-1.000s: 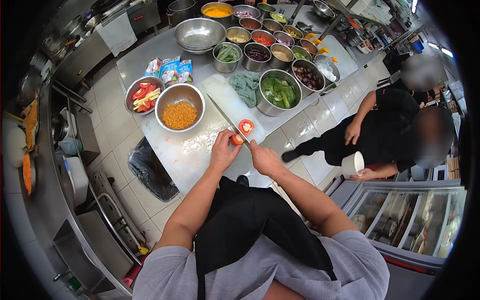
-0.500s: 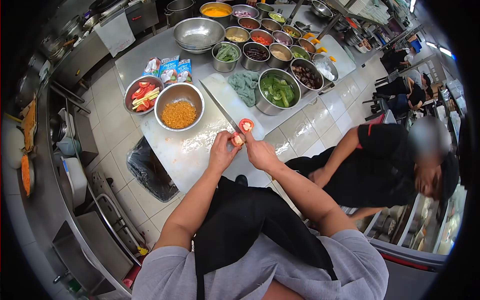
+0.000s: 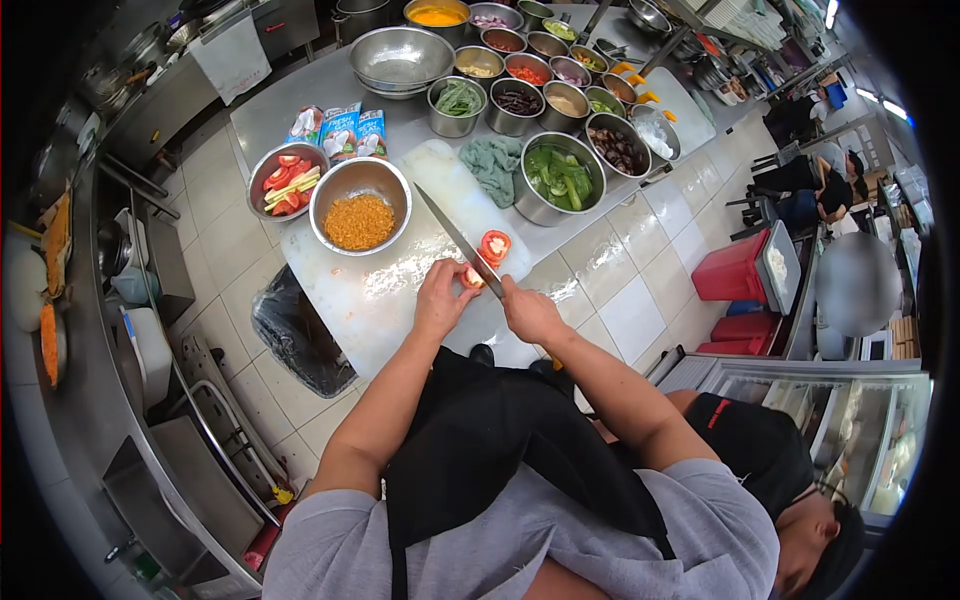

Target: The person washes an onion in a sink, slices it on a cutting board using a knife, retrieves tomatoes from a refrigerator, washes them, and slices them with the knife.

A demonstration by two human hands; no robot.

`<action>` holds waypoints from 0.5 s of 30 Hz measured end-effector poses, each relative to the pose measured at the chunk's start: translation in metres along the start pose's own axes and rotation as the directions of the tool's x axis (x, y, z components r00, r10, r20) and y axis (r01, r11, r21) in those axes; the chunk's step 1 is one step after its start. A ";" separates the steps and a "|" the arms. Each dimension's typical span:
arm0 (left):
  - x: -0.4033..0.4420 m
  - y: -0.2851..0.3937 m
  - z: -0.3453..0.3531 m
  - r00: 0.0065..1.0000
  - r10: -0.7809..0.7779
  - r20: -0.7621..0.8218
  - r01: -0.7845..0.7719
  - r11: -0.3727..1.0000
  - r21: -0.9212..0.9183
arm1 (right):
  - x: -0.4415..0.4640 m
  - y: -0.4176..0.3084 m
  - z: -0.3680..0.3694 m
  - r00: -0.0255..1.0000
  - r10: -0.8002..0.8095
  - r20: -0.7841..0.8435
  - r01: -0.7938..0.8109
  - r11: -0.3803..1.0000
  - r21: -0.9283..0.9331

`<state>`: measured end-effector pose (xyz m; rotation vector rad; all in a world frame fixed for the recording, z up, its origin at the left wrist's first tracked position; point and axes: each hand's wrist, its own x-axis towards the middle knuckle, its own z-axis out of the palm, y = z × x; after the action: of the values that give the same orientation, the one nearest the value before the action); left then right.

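My right hand is closed around the handle of a long kitchen knife, whose blade points up and left over the white cutting board. Between the fingertips and thumb of my left hand is a piece of tomato, right against the blade. Cut tomato slices lie just beyond the knife, with a red cut face up. A steel bowl of orange-brown crumbs stands on the board left of the blade. Behind it on the left is a bowl of tomato wedges and pale yellow sticks.
A green cloth lies beside a pot of leafy greens. Several steel containers fill the table's far side, near a large colander. Blue packets stand by the bowls. A lined bin is below left; a co-worker bends close at my right.
The knife has shifted slightly right relative to the slices, and more tomato slices show beside the blade. The co-worker has moved down and nearer behind my right arm, uncovering red tubs.
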<state>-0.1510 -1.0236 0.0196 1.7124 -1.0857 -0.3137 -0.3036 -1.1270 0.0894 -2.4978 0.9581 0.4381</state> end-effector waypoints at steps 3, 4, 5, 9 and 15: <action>-0.003 -0.003 -0.007 0.999 0.019 0.037 -0.022 0.996 0.085 | 0.003 -0.005 -0.016 1.000 -0.029 0.008 0.029 0.998 0.049; -0.004 -0.003 -0.007 0.999 0.016 0.040 -0.020 0.996 0.087 | 0.002 -0.013 -0.021 1.000 -0.014 -0.026 0.016 0.997 0.077; -0.004 -0.002 -0.004 1.000 -0.009 0.026 0.007 0.997 0.071 | 0.001 -0.018 -0.026 0.998 0.003 -0.061 0.004 0.995 0.104; 0.000 -0.002 0.004 0.999 -0.036 0.007 0.035 0.999 0.038 | 0.003 -0.028 -0.028 0.996 -0.026 -0.090 0.036 0.993 0.108; 0.001 0.000 0.003 0.998 -0.053 0.027 0.052 0.998 0.041 | 0.007 -0.029 -0.024 0.998 -0.013 -0.055 0.019 0.994 0.104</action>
<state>-0.1520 -1.0260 0.0184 1.7791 -1.0754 -0.3524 -0.2752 -1.1234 0.1150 -2.4321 0.9561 0.3083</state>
